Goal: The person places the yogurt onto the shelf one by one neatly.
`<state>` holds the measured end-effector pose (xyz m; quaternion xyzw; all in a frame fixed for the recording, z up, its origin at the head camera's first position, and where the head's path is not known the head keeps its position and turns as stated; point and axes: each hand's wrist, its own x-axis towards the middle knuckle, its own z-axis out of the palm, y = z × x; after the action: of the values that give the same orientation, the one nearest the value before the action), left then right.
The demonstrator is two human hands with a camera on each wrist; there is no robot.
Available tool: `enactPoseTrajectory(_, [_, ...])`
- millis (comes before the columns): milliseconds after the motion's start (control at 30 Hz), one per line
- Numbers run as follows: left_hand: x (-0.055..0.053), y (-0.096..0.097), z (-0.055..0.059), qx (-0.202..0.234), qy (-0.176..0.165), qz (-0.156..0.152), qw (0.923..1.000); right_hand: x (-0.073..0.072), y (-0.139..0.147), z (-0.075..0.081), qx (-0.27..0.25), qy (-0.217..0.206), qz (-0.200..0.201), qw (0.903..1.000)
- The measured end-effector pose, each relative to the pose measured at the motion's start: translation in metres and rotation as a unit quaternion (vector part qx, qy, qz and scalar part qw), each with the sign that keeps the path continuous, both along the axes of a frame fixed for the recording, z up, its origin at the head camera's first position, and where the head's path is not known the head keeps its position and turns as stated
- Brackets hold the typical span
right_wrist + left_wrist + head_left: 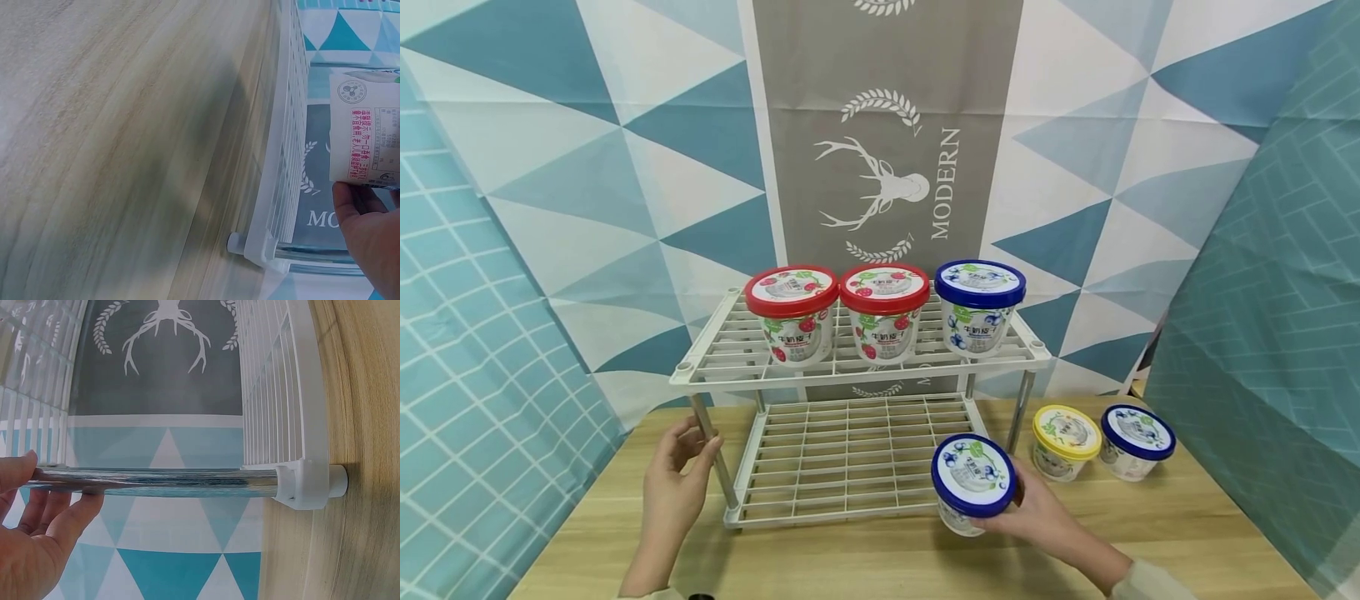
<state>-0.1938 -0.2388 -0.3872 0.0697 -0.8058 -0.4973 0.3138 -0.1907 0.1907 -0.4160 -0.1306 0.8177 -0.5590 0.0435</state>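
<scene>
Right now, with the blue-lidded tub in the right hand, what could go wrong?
The held tub could knock the right front post close beside it. The right hand grips it from one side, so it may tilt or slip. The left hand pinches the left front post; a pull there might shift the rack and unsettle the three tubs on top.

Head view: bright, even, diffuse light; colours clear; large lid print on the red-lidded tubs (883, 283) sharp; soft, faint shadow on the wooden tabletop (850, 562) near the left hand (677, 475); wide-angle stretch toward the sides. Left wrist view: moderate light; bright and dark reflections streaked along the chrome post (175, 481); white rack frame (314, 412) bowed by the lens near the edge. Right wrist view: duller, cooler; broad, soft-edged shadows across the tabletop; pale wash at upper left; wood grain softened; red print on the held tub (353, 134) distinct, finest print illegible.
</scene>
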Motion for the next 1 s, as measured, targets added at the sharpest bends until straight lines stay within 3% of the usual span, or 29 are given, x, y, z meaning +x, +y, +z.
enactPoseTrajectory(667, [0.002, -0.001, -0.001, -0.004, 0.008, -0.008, 0.9999, -0.009, -0.019, 0.008, -0.004, 0.007, 0.025, 0.9997])
enactPoseTrajectory(1000, [0.001, -0.001, 0.0, -0.004, -0.01, -0.005, 0.9999, -0.014, -0.029, 0.007, -0.016, 0.026, 0.046, 0.9985])
